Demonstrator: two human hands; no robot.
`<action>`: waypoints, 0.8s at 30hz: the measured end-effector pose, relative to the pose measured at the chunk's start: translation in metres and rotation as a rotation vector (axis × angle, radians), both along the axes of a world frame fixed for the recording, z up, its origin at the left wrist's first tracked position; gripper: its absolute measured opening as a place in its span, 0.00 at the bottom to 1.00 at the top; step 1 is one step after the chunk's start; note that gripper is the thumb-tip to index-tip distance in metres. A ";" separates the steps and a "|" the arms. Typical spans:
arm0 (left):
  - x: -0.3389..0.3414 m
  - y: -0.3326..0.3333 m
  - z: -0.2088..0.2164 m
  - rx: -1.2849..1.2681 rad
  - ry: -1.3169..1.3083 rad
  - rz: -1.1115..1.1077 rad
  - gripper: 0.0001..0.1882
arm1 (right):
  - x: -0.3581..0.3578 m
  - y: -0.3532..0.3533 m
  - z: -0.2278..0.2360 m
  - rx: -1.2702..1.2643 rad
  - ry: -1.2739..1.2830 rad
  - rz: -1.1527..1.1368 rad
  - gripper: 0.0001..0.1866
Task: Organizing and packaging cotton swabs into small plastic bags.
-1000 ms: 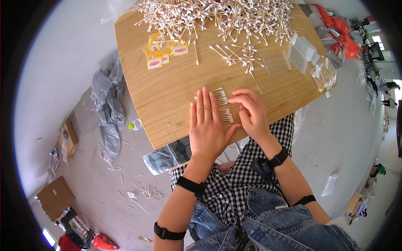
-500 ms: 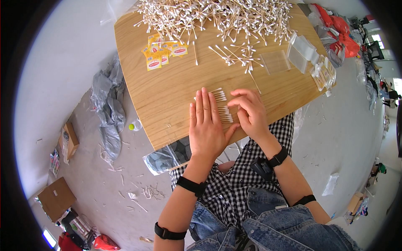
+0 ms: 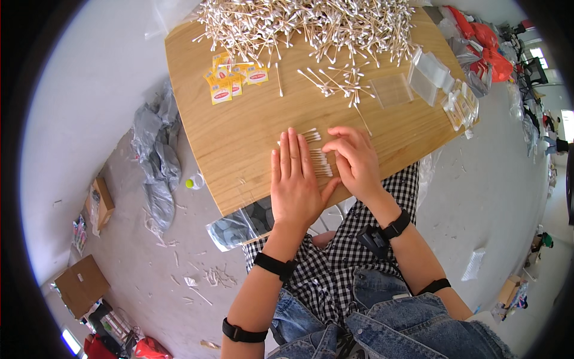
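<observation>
My left hand lies flat, fingers stretched out, over cotton swabs lined up side by side on the wooden table. White tips of one row stick out to the right of its fingers, and a smaller group of swabs shows just beyond, fanned a little. My right hand hovers at the right end of these swabs, fingers bent and apart, with nothing visible between them. Its index fingertip is close to the swab tips; whether it touches them I cannot tell. The palm of my left hand hides the swabs' other ends.
A big heap of cotton swabs covers the table's far side, with a loose cluster nearer. Yellow printed cards lie left. Clear bags and packed swab packets sit right. Grey plastic sheeting lies on the floor.
My right hand has shifted very slightly left toward the swab tips. My left hand stays flat in the same place.
</observation>
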State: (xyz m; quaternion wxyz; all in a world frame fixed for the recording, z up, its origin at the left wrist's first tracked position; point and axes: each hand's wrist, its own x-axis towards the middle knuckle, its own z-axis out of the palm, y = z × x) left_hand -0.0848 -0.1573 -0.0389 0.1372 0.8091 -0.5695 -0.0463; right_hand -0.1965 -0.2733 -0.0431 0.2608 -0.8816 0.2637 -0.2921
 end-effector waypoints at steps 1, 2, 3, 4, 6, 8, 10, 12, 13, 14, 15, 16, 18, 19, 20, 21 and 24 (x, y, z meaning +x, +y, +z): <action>0.001 0.000 0.001 0.004 -0.002 -0.003 0.53 | 0.000 0.000 0.000 0.009 0.005 0.005 0.18; 0.001 0.001 0.001 0.002 -0.006 -0.002 0.53 | 0.002 0.001 0.002 0.007 0.001 0.006 0.18; 0.002 0.002 0.001 0.001 0.000 0.003 0.53 | 0.004 0.002 0.005 0.030 -0.002 -0.001 0.17; 0.003 0.002 0.001 0.000 0.005 0.007 0.52 | 0.007 0.003 0.007 0.052 -0.005 -0.010 0.17; 0.003 0.001 0.000 0.001 -0.002 0.004 0.52 | 0.007 0.002 0.007 0.022 -0.005 -0.013 0.16; 0.000 -0.003 -0.001 -0.013 0.000 -0.016 0.52 | 0.003 -0.001 0.003 -0.023 0.003 -0.035 0.16; -0.006 -0.012 -0.001 -0.009 0.007 -0.019 0.52 | -0.007 -0.008 0.005 -0.029 0.035 -0.054 0.15; -0.009 -0.014 0.006 0.058 -0.007 -0.030 0.52 | -0.008 -0.006 0.005 -0.036 -0.005 -0.053 0.12; -0.006 -0.010 0.006 -0.015 0.075 -0.042 0.53 | -0.008 -0.007 -0.002 -0.052 -0.038 -0.048 0.12; -0.005 -0.007 0.009 0.107 -0.038 -0.033 0.53 | -0.003 -0.002 -0.013 -0.007 -0.087 -0.046 0.09; 0.001 0.005 0.002 0.140 -0.098 -0.012 0.52 | 0.008 0.005 -0.013 0.074 -0.077 0.018 0.07; 0.001 0.007 -0.007 0.142 -0.139 -0.014 0.51 | 0.012 0.007 -0.013 0.099 -0.175 0.021 0.07; 0.009 0.019 -0.022 0.066 -0.079 -0.009 0.51 | 0.032 0.011 -0.003 0.077 -0.134 -0.025 0.07; 0.008 0.017 -0.023 -0.001 -0.072 -0.005 0.52 | 0.038 0.007 0.002 0.040 -0.121 -0.034 0.06; 0.001 0.010 0.005 -0.049 -0.143 -0.083 0.47 | 0.040 0.002 0.002 0.018 -0.113 -0.046 0.05; 0.000 0.006 0.009 -0.080 -0.141 -0.104 0.47 | 0.042 -0.001 0.002 -0.005 -0.115 -0.074 0.05; 0.004 0.008 0.005 -0.098 -0.178 -0.105 0.48 | 0.050 -0.004 -0.002 -0.001 -0.075 -0.039 0.05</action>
